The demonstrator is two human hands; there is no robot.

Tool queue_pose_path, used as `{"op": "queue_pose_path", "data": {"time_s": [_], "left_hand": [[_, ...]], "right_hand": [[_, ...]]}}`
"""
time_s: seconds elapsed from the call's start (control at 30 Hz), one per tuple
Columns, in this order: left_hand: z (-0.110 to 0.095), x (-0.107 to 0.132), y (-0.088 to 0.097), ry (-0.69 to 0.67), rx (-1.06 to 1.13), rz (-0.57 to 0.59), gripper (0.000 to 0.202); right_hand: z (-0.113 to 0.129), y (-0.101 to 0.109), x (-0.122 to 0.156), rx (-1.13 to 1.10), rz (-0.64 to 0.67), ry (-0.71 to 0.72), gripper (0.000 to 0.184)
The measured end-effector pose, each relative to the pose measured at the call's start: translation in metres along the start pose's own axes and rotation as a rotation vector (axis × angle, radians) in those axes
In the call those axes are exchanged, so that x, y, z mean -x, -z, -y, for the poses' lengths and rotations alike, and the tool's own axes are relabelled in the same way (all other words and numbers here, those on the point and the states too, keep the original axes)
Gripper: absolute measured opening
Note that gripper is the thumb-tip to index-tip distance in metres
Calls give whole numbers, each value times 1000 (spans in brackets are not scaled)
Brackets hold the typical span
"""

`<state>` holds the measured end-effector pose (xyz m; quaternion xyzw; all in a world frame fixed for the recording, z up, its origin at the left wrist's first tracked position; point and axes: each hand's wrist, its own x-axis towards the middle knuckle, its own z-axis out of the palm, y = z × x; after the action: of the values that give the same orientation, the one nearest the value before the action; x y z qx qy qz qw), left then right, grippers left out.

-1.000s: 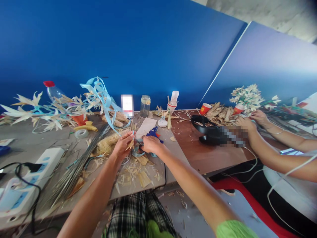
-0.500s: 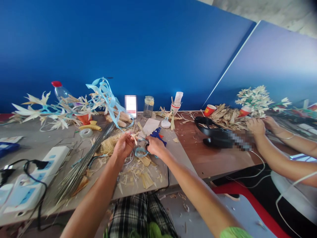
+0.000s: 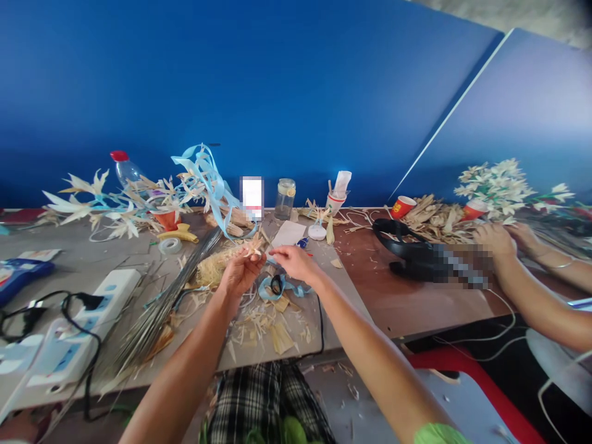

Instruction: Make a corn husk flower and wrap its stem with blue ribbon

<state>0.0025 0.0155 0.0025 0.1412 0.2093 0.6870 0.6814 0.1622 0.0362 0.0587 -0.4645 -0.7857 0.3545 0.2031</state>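
Observation:
My left hand (image 3: 243, 272) is closed around the base of a pale corn-husk flower (image 3: 253, 246), whose petals stick up above the fingers. Just to its right is my right hand (image 3: 296, 262), its thumb and forefinger pinched together close to the flower; whatever lies between those fingertips is too small to make out. Below the hands, scissors with black handles (image 3: 276, 283) rest on a coil of light blue ribbon (image 3: 264, 290). A blue tool (image 3: 303, 243) shows only partly behind my right hand.
Left lie a bundle of thin wires (image 3: 161, 314), a power strip (image 3: 90, 330) and a tape roll (image 3: 170, 246). Behind stand husk flowers (image 3: 92, 191), a glass jar (image 3: 285, 200) and a cup (image 3: 336, 202). A black headset-like object (image 3: 407, 246) and another person's hands (image 3: 497, 240) are right.
My right hand has let go of the scissors, which now lie on the ribbon, and its fingertips have come up beside the flower. The view has shifted slightly.

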Motion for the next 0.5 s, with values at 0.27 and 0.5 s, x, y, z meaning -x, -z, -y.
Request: {"op": "queue_pose_path", "data": {"time_s": [0.27, 0.5], "left_hand": [[3, -2, 4, 8, -36, 44, 10], [0, 1, -1, -20, -107, 83, 9]], "right_hand": [[20, -21, -10, -907, -25, 135, 22], [14, -27, -20, -1094, -51, 71, 19]]}}
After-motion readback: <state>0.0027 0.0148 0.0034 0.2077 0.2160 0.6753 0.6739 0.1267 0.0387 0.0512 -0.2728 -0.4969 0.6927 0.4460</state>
